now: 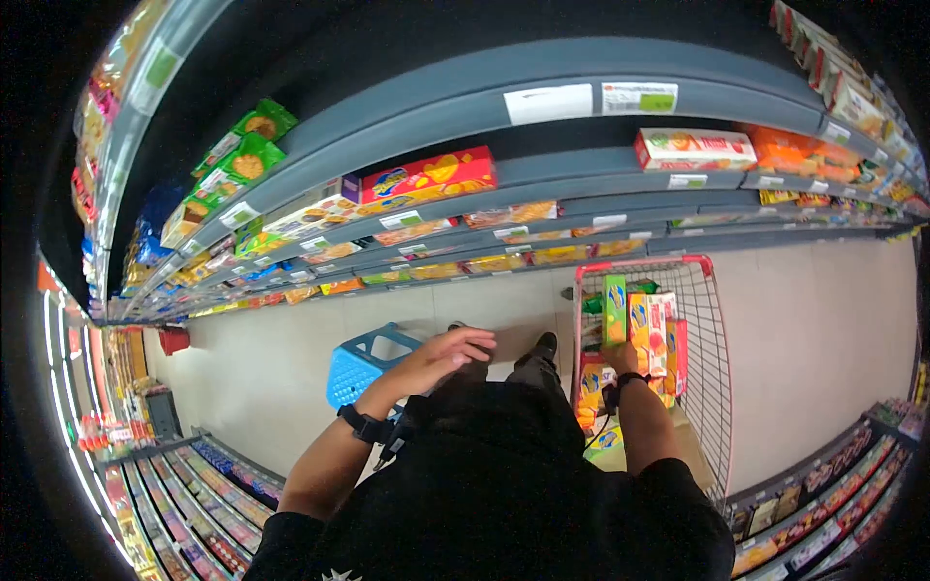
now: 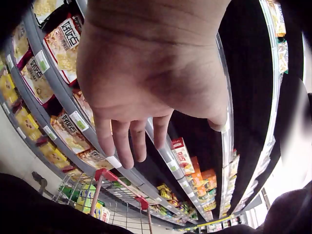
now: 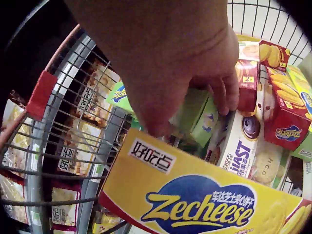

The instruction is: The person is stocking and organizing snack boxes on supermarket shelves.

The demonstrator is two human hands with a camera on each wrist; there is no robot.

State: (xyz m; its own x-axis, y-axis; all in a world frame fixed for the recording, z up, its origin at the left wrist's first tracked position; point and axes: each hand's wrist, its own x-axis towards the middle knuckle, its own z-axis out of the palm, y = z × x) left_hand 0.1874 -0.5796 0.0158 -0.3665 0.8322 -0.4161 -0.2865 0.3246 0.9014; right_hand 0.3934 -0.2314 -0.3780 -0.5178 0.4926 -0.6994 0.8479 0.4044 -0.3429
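My right hand [image 1: 620, 360] reaches down into the shopping cart [image 1: 712, 290] and grips the end of a green biscuit box [image 1: 614, 300]. In the right wrist view, thumb and fingers lie on either side of that green box [image 3: 195, 117]. A yellow Zecheese box [image 3: 200, 195] lies in front of the hand, and a white biscuit box [image 3: 236, 146] and red-and-yellow boxes [image 3: 287, 105] are beside it. My left hand [image 1: 441, 363] hangs in the air before my body, holding nothing, its fingers [image 2: 124, 146] extended.
Long grey shelves [image 1: 572, 174] with biscuit packs run across the front, a red box [image 1: 426, 182] among them. On the floor to the left stands a blue plastic stool [image 1: 358, 368]. More stocked shelves [image 1: 184, 494] are behind me.
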